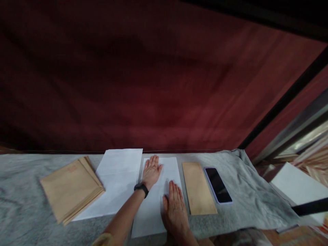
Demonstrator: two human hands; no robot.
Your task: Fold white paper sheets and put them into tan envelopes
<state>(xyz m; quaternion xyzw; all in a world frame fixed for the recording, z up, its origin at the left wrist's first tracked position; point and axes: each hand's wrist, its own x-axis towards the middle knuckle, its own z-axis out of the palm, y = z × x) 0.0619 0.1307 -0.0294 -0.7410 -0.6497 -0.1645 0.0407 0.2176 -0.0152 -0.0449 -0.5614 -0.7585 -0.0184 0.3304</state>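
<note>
A white sheet of paper (148,215) lies lengthwise in front of me on the grey cloth. My left hand (151,171), with a dark band at the wrist, rests flat on its upper part, fingers stretched out. Lower down, near the sheet's right edge, my right hand (176,206) lies flat with its fingers extended. Neither hand grips anything. Just right of the sheet is a brown envelope (199,188). To the left, more white paper (115,181) lies partly under a stack of brown envelopes (73,188).
A phone with a pale purple case (218,185) lies right of the single envelope. The grey cloth (251,191) covers the surface. A dark red curtain (153,85) hangs behind it. Black frame bars (284,99) and a white board (298,184) stand at the right.
</note>
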